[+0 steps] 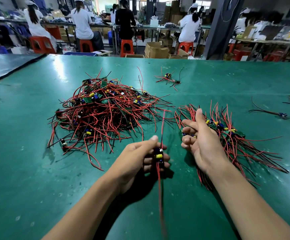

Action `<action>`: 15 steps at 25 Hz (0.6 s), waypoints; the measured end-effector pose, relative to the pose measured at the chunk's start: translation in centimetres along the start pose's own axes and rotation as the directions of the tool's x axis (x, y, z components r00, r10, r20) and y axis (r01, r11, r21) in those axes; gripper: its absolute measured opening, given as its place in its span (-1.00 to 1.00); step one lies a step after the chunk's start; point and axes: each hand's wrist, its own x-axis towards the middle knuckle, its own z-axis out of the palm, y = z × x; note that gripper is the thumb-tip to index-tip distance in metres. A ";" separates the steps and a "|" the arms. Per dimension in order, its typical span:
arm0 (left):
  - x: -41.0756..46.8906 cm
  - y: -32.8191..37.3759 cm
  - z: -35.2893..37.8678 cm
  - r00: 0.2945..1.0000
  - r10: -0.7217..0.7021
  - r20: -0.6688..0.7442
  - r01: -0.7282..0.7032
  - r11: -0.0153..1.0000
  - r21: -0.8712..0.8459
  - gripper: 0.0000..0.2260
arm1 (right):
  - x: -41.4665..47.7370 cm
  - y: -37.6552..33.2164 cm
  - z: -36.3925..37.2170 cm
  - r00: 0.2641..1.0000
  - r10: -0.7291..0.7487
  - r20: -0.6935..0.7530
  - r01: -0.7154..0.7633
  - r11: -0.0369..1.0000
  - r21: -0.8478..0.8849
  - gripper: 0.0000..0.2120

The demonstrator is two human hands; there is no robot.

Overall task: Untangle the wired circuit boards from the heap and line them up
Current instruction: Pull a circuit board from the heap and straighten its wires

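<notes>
The tangled heap (102, 111) of wired circuit boards lies on the green table mat (28, 153), out beyond and to the left of your left fingertips, its red and black leads spilling toward your thumb without reaching it.

Your left hand (140, 158) is raised just above the mat with its fingers (165, 155) curled round a single board (158, 155) that carries a yellow part. The thumb stands up above the board. A red lead (160, 196) hangs down from it past your wrist, blurred, and another runs up past the thumb tip.

Just to the right, your right hand (201, 141) is turned with its palm to the left, thumb pointing away from you and fingers (188, 132) half bent and slightly spread. They sit over the near-left end of the lined-up row (227, 134). You cannot tell whether they grip a board there or only hover.

The row runs rightward from those fingers, with its leads fanned out on both sides.

Well beyond your right thumb tip lies a small cluster (167, 77). Far to the right of it lies a stray board (282, 115).
</notes>
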 end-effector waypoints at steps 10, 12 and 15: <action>0.6 0.2 -0.3 0.999 -0.043 -0.010 0.041 0.985 -0.170 -0.32 | -1.6 1.3 0.5 0.927 -0.154 0.342 0.304 0.843 -0.445 -0.71; 0.6 0.0 -0.4 0.999 -0.030 0.040 0.037 0.979 -0.202 -0.30 | -2.2 1.8 0.7 0.891 -0.132 0.435 0.379 0.744 -0.550 -0.65; 0.6 -0.2 -0.5 0.998 -0.022 0.053 0.034 0.973 -0.230 -0.29 | -2.7 2.4 1.1 0.827 -0.234 0.511 0.549 0.528 -0.648 -0.58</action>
